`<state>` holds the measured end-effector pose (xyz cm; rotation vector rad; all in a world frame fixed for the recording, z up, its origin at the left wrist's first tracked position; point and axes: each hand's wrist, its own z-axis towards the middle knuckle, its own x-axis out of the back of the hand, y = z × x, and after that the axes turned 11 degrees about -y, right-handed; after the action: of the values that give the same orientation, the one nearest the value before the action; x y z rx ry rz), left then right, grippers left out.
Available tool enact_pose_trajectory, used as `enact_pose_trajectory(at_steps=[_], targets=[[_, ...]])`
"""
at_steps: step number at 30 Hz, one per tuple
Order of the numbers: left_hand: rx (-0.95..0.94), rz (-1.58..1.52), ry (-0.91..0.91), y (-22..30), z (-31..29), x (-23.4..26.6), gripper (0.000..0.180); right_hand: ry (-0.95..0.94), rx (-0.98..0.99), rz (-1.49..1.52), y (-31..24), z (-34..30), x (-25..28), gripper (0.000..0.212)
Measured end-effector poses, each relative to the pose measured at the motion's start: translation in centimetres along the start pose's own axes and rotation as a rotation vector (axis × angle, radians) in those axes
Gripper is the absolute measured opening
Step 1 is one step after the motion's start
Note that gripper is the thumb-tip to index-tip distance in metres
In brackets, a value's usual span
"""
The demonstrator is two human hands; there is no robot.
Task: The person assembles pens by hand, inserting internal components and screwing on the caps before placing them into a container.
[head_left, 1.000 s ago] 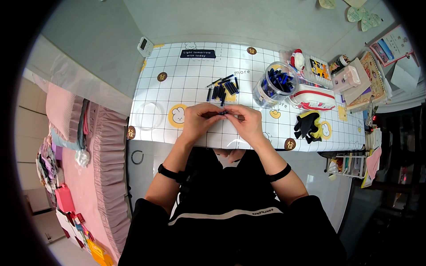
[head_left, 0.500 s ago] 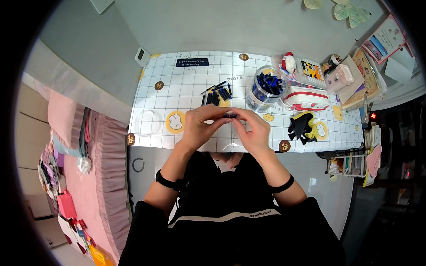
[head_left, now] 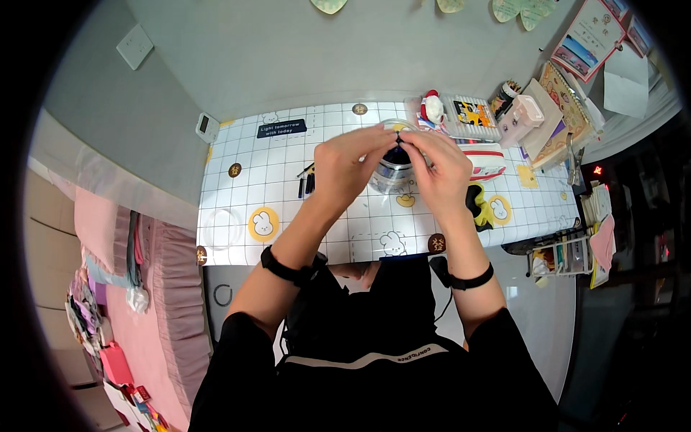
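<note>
Both my hands meet above a clear round plastic jar (head_left: 391, 183), whose dark blue contents show only partly between my fingers. My left hand (head_left: 340, 169) and my right hand (head_left: 441, 173) are closed, their fingertips pinching a small dark blue ink cartridge (head_left: 398, 136) over the jar's mouth. It is tiny and partly covered by the fingers. Left of the jar, several dark ink cartridges (head_left: 306, 185) lie on the table, mostly behind my left hand. A clear round lid (head_left: 222, 229) rests at the table's left side.
The table has a white grid cover (head_left: 331, 241). A white and red pencil case (head_left: 486, 161) is right of the jar, with a black and yellow cloth item (head_left: 479, 205) nearer me. Books (head_left: 554, 108) and a pink box (head_left: 520, 119) stand at the back right.
My hands have moved forward and right, from near the table's front edge to above the jar, with the small cartridge between the fingertips. The whole view has shifted.
</note>
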<state>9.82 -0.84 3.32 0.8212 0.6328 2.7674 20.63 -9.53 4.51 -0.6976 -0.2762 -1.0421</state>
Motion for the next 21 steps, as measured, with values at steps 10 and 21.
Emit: enact_pose_trajectory(at_steps=[10,21], targets=[[0.151,0.121,0.068,-0.7,-2.6,4.5,0.012,0.063,-0.024,0.003,-1.6,-1.4,0.1,0.011],[0.361,0.258,-0.24,-1.9,-9.9,3.1,0.028,-0.566,-0.142,-0.033,-1.8,-4.5,-8.3,0.034]])
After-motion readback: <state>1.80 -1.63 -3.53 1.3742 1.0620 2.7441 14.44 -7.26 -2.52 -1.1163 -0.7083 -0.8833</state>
